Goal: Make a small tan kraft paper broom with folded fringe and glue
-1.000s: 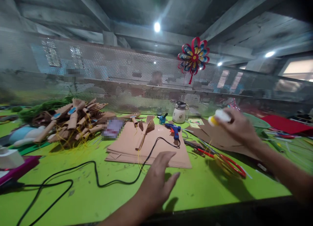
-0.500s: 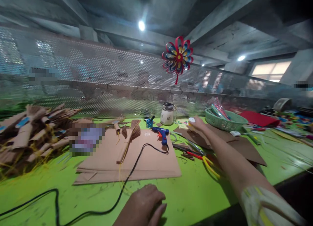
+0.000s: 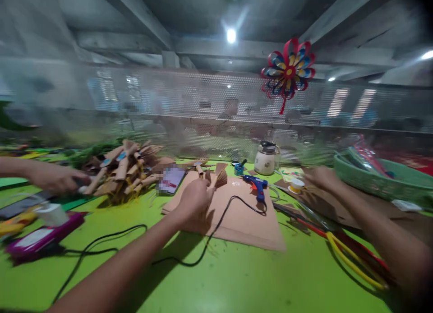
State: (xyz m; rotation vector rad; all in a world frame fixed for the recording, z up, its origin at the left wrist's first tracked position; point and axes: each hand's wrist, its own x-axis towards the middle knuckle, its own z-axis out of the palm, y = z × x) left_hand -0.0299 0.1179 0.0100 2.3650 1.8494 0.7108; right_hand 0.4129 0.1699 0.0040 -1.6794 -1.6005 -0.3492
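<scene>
My left hand [image 3: 195, 199] is closed round the rolled stem of a brown paper craft piece [image 3: 220, 174], whose pleated, fanned end shows past my fingers. Under it lies a stack of brown cardboard [image 3: 243, 229]. My right hand [image 3: 322, 177] is at the right, over darker cardboard [image 3: 324, 204]; motion blur hides whether its fingers hold anything. Just left of it, apart from the hand, stands a white spool [image 3: 297, 186]. A blue glue gun [image 3: 257, 186] with a black cord lies on the cardboard stack.
Finished-looking paper pieces [image 3: 123, 168] are heaped at the left, beside another person's hand [image 3: 59, 178]. A purple power strip [image 3: 47, 236] is at the near left. Yellow-and-red-handled tools [image 3: 352, 261], a green basket [image 3: 382, 180], a jar [image 3: 265, 162] and a phone [image 3: 172, 180] surround the stack.
My left hand has moved forward from the table's near side onto the paper piece. My right hand has let go of the spool. The view has swung left, showing another person's hand.
</scene>
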